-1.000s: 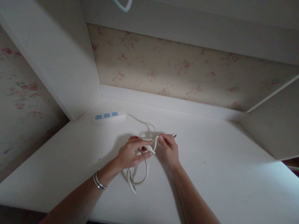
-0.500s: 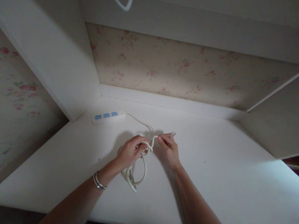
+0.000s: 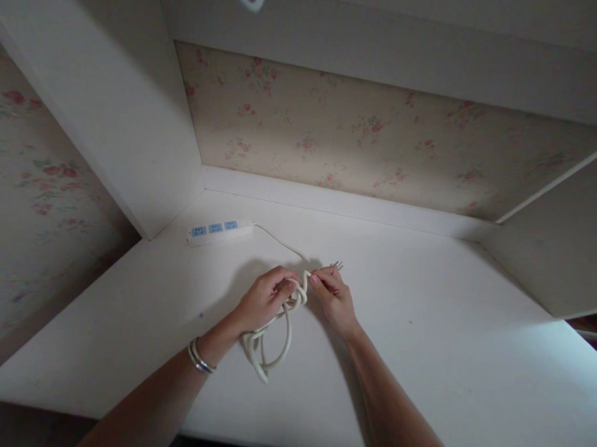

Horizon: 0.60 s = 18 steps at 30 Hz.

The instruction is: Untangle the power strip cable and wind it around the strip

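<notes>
A white power strip [image 3: 220, 231] with blue sockets lies at the back left of the white desk [image 3: 423, 323]. Its white cord [image 3: 267, 338] runs to a bundle of loops in front of me. My left hand [image 3: 264, 303], fingers curled, grips the top of the coiled loops. My right hand [image 3: 332, 297] pinches the cord's end just behind the plug [image 3: 337, 265], whose metal prongs stick out beyond my fingers. The two hands are almost touching. Silver bangles circle my left wrist.
Floral wallpaper [image 3: 363, 133] backs the desk alcove. White side panels [image 3: 114, 107] close it in on the left and right, with a shelf board overhead. The desk's front edge runs close to my forearms.
My left hand has closed from loosely spread fingers into a grip on the coil. The cord between the strip and the bundle has drawn straighter, and the hands have come closer together.
</notes>
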Motion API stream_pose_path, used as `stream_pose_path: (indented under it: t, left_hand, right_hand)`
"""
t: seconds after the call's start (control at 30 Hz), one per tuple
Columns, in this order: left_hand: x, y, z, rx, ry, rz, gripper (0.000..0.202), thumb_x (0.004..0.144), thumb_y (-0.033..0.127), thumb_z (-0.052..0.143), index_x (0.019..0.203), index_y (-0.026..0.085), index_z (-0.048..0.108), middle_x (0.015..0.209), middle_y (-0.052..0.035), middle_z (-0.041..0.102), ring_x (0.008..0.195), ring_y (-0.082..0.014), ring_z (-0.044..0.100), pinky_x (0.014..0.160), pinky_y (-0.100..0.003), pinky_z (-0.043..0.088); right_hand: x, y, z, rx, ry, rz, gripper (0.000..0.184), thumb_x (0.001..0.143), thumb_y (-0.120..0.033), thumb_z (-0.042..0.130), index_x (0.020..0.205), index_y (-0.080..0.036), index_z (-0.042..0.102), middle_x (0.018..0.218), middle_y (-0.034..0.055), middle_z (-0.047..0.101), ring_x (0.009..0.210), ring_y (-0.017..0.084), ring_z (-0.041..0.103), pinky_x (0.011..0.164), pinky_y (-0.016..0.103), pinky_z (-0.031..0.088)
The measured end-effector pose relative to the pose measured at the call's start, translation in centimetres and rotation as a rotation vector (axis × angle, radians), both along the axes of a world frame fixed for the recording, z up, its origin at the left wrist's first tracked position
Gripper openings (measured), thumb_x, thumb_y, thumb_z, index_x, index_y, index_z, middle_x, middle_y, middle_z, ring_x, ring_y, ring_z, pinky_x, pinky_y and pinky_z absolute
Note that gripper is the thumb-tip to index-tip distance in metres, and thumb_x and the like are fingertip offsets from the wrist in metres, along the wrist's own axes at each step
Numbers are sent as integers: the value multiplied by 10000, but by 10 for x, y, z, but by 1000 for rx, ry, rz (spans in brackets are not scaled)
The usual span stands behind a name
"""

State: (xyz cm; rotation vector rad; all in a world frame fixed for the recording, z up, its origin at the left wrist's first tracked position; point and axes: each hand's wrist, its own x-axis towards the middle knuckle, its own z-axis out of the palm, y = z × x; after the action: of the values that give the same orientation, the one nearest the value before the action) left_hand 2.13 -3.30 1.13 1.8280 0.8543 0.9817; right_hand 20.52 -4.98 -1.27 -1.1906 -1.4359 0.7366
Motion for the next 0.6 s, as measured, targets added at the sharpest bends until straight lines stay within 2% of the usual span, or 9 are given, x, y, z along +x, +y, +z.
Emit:
stream_pose_path:
  t: [0.17,0.3,0.4,0.5,0.6]
  left_hand:
    - [1,-3,-1,115,28,21,203,923,301,463,971,184,622,904,-37,601,832,-135,571,753,-232,464]
    - [2,-8,0,85,55,-23,293,884,316,540,1163,234,578,1001,-37,589,809,-121,581,704,-216,492]
    - [1,-9,0,82,104,-60,415,840,349,606,1244,271,552,976,-24,563,741,-106,566,654,-208,500]
    - [1,-8,-3,107,141,-55,353,887,346,540,1233,293,585,906,-13,536,674,-84,534,615,-194,486]
    - [1,-8,-4,144,164,-31,344,903,342,517,1236,295,590,880,-12,538,661,-81,519,608,-188,473]
  right_hand:
    - [-10,2,-5,0,-48,-18,245,908,-369,505,1056,-266,671,993,44,594,960,186,526,888,361,401]
    - [-13,1,-7,-46,36,-58,316,895,-373,514,1173,-273,625,1084,65,570,964,183,547,809,335,471]
    - [-13,0,-8,-45,94,-63,314,877,-360,546,1171,-285,626,1123,67,552,992,185,553,802,330,491]
    - [-12,-1,-7,-26,127,-33,296,874,-336,558,1159,-313,633,1146,55,545,1031,185,544,848,344,483]
    - [-11,-2,-2,12,126,-12,256,870,-322,571,1108,-314,664,1128,44,557,1068,188,524,945,365,419]
